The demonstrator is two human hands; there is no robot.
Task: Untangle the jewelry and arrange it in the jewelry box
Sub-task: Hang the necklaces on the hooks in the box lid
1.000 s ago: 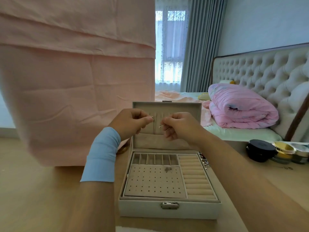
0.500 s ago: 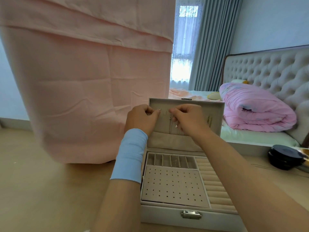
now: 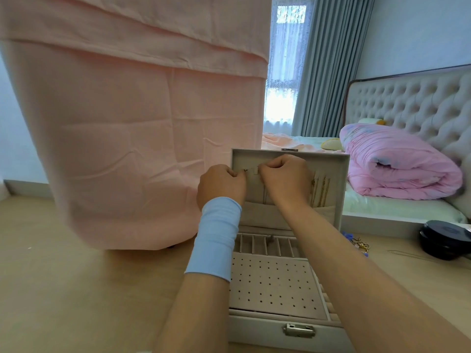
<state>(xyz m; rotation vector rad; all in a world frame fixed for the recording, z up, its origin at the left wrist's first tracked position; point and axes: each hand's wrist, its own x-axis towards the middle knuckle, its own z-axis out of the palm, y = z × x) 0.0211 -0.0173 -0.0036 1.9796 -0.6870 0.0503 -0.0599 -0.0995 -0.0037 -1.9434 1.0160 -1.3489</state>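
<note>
The fine chain (image 3: 245, 170) is up against the inside of the raised lid (image 3: 339, 174) of the jewelry box (image 3: 257, 327), near the lid's top edge. The left hand (image 3: 221, 186) has its grip pinched on the chain's small metal end. The right hand (image 3: 285, 179), just right of it, has its grip curled tight at the same height and seems to pinch the other end, though the fingertips are hidden. Gold necklaces (image 3: 319, 192) hang in the right part of the lid, down into its pocket.

The box stands open on the wooden floor (image 3: 76, 289), latch (image 3: 298, 329) on the near wall. Its tray has a perforated panel (image 3: 272, 286) with a row of small compartments (image 3: 265, 247) beyond it. A blue wristband (image 3: 216, 238) covers the left wrist.

To the right of the box lie tangled jewelry (image 3: 359, 245) and a black round container (image 3: 444, 239). A pink cloth (image 3: 127, 123) hangs at far left, and a pink quilt (image 3: 397, 166) lies on the bed (image 3: 395, 210) at far right.
</note>
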